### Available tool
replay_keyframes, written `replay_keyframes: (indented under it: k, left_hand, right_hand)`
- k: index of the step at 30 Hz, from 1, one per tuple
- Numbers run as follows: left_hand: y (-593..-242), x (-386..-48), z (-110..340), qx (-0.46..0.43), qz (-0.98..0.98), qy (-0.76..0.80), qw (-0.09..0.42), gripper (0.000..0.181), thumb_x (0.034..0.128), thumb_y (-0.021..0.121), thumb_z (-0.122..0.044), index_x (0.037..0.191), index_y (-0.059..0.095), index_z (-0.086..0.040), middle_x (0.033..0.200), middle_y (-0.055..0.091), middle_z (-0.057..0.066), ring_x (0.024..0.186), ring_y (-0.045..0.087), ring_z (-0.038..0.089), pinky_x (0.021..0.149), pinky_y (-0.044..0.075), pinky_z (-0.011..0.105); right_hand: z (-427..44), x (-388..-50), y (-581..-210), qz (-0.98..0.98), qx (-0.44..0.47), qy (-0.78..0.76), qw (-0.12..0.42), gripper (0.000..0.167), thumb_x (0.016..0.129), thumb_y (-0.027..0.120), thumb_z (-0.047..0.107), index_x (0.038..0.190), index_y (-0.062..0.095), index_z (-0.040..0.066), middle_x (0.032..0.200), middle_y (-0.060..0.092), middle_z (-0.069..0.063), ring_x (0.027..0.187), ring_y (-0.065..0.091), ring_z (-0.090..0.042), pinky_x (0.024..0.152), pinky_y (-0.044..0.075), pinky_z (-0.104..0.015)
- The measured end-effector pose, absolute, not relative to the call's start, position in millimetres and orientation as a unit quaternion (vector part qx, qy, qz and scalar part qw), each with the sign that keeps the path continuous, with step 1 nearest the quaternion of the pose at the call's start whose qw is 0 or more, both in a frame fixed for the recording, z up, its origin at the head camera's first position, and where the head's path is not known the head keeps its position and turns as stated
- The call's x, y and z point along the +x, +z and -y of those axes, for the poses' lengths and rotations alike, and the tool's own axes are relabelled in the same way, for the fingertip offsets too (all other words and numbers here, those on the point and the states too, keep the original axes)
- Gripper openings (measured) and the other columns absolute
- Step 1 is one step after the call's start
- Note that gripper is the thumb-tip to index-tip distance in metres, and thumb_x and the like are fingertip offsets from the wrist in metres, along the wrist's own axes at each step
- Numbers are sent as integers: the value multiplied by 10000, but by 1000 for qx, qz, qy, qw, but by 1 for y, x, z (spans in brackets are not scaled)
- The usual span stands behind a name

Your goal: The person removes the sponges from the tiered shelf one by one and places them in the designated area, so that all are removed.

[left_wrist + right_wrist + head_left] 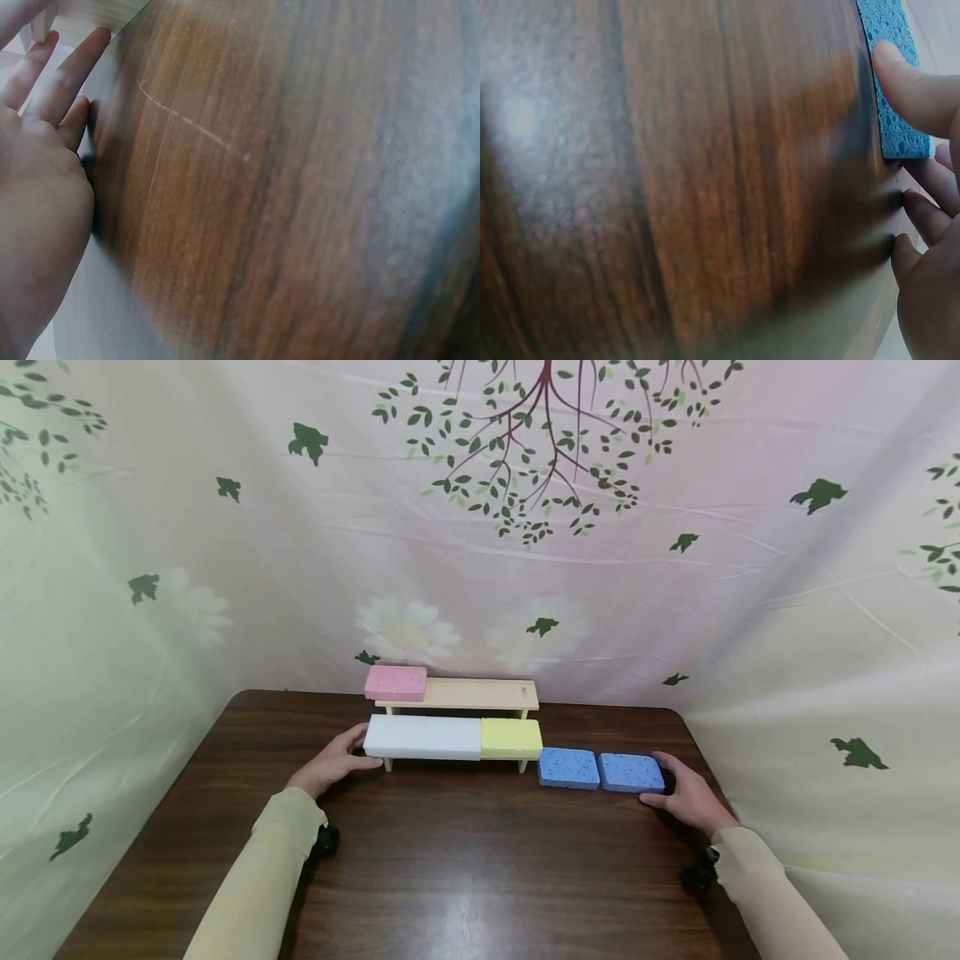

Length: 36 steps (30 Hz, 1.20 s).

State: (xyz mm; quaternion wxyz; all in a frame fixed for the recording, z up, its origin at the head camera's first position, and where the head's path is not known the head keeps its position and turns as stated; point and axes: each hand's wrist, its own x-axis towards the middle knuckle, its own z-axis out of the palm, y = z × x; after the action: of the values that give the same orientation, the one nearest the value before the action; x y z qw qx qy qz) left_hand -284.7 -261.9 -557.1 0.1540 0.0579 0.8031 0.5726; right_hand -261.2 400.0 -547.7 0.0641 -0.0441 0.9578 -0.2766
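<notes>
In the head view, a white block (422, 737) and a yellow sponge (511, 738) lie end to end on the front wooden shelf. My left hand (335, 766) touches the left end of the white block, thumb low at the front; in the left wrist view its fingers stretch towards pale wood (86, 16). Two blue sponges lie on the table right of the shelf, a left one (569, 768) and a right one (632, 772), a thin gap between them. My right hand (690, 793) pinches the right one's outer end, thumb in front, as the right wrist view shows on the blue sponge (904, 127).
Behind the front shelf stands a second wooden shelf (480, 692), with a pink sponge (396, 682) at its left end. The dark brown table (450, 860) reaches back to a printed cloth (465, 577), which also hangs at both sides.
</notes>
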Motion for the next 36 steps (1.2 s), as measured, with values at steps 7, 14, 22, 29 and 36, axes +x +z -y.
replay_keyframes:
  k: [7, 14, 22, 29, 36]
  left_hand:
    - [-557, -285, 262, 59, -802, 574, 154, 944, 918, 830, -282, 1667, 273, -146, 1661, 373, 196, 1528, 310, 401, 1221, 201, 684]
    - [-557, -286, 262, 60, -804, 572, 152, 935, 919, 831, -282, 1664, 282, -147, 1657, 381, 194, 1523, 318, 399, 1218, 205, 688]
    - [-559, -285, 263, 62, -806, 569, 151, 914, 924, 821, -285, 1654, 294, -126, 1635, 407, 209, 1498, 341, 409, 1210, 216, 698]
    - [-560, -286, 262, 61, -811, 560, 157, 935, 924, 817, -322, 1661, 275, -130, 1650, 379, 212, 1507, 312, 424, 1202, 220, 710]
    - [-561, -287, 263, 60, -805, 570, 153, 934, 902, 840, -315, 1650, 307, -145, 1647, 394, 186, 1522, 308, 402, 1218, 205, 689]
  right_hand:
    - [-395, -265, -542, -961, -46, -269, 45, 1079, 898, 793, 563, 1609, 267, -56, 1606, 336, -368, 1468, 312, -569, 1146, 288, -730]
    - [-377, -272, -520, -954, -76, -291, 9, 957, 987, 686, 557, 1631, 263, -10, 1644, 322, -313, 1486, 317, -536, 1132, 303, -740]
    - [-332, -282, -497, -944, -119, -308, -20, 886, 992, 677, 562, 1632, 321, 64, 1659, 359, -226, 1503, 350, -464, 1134, 344, -707]
    - [-281, -292, -484, -934, -160, -317, -31, 838, 1002, 676, 536, 1617, 363, 62, 1648, 395, -195, 1505, 375, -419, 1161, 351, -659]
    - [-232, -301, -466, -919, -197, -339, -40, 777, 1016, 679, 489, 1616, 382, 97, 1645, 414, -148, 1510, 384, -378, 1166, 363, -632]
